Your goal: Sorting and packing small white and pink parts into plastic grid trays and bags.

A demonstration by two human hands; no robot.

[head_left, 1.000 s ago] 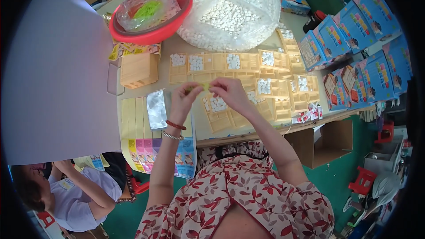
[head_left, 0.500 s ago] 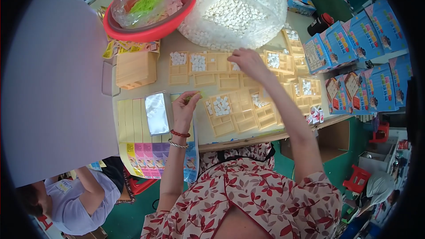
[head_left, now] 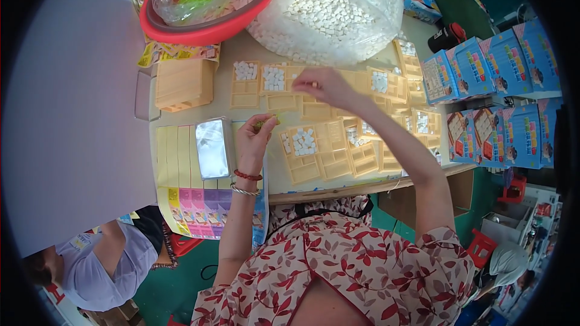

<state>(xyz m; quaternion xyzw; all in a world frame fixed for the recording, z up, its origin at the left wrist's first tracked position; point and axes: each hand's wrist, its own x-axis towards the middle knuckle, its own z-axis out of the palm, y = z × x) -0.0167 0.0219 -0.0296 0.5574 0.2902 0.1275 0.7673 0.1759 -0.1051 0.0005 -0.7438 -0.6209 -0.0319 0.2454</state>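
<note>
The right hand (head_left: 326,86) reaches forward over the yellow compartment trays (head_left: 314,148) on the desk (head_left: 254,48); its fingers are pinched, apparently on a small white tile, though the tile itself is too small to confirm. The left hand (head_left: 254,139) rests nearer the body, fingers closed on a small green piece (head_left: 264,123). Such tiles are judged light, hard and easily dropped; take them by opposite edges. The trays look thin, stiff plastic. Beyond the right fingers lies the clear bag of white tiles (head_left: 329,9), leaving little room forward. The desk edge runs just behind the left wrist.
</note>
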